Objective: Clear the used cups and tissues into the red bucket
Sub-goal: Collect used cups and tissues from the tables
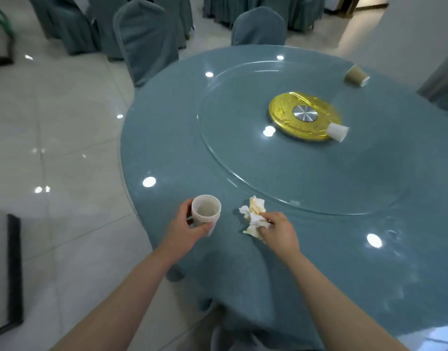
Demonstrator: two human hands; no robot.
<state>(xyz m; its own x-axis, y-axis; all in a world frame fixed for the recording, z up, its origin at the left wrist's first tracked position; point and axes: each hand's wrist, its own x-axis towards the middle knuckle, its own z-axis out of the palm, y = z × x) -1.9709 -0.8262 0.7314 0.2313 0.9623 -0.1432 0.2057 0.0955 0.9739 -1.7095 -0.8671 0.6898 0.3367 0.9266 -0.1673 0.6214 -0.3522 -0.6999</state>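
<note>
At the table's near edge, the left hand is gripping an upright white cup while right hand fingers are pinching crumpled tissues; gathering every loose fold should prevent droppings.

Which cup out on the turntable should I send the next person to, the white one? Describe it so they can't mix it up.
Start at the round table and its glass turntable. Find the gold disc at its centre. The white cup lies tipped on its side at the disc's near-right edge, unlike the brown cup, farther back.
</note>
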